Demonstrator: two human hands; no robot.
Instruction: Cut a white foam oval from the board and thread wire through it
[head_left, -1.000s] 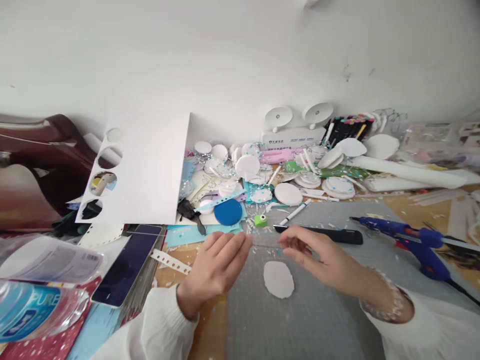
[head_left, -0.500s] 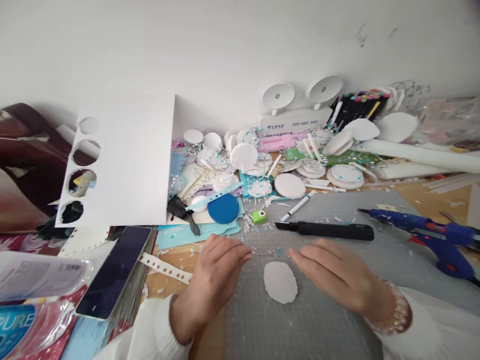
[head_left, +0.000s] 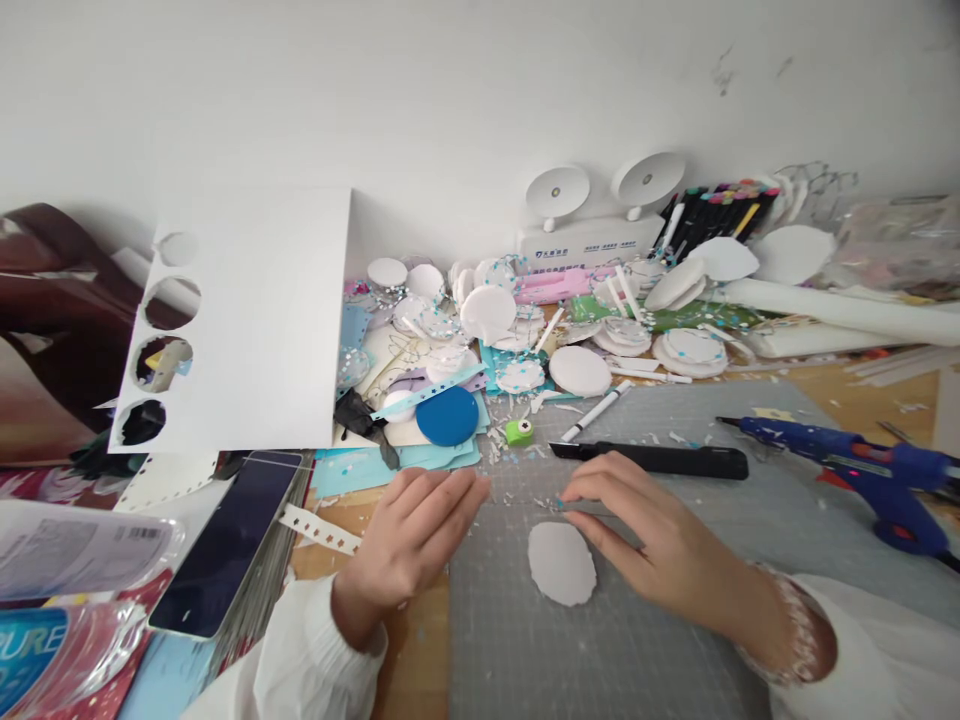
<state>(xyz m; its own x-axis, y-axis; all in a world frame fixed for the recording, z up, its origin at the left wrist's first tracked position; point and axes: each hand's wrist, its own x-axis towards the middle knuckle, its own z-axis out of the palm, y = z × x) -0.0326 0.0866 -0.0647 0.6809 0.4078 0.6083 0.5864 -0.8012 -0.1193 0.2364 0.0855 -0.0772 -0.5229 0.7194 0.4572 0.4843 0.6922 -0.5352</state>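
At the far side of a white, roughly cut oval paper disc (head_left: 562,564), my right hand (head_left: 660,545) brings thumb and forefinger together at one end of a thin strand with small blue bits (head_left: 553,505). My left hand (head_left: 416,535) hovers over the left edge of the grey cutting mat (head_left: 502,650), its fingers pressed together. Whatever is between the left fingertips is hidden from me. The disc lies flat on the mat, with neither hand gripping it.
Beyond the hands lie a black utility knife (head_left: 660,460), a white pen (head_left: 598,411), a green craft punch (head_left: 519,431) and a blue disc (head_left: 448,415). A blue glue gun (head_left: 847,455) rests at right. A phone (head_left: 229,545) lies left, below a white board with holes (head_left: 262,330).
My left hand has drawn slightly left. The right hand has moved a little left and its thumb and forefinger now meet at the strand, which earlier stretched between both hands.
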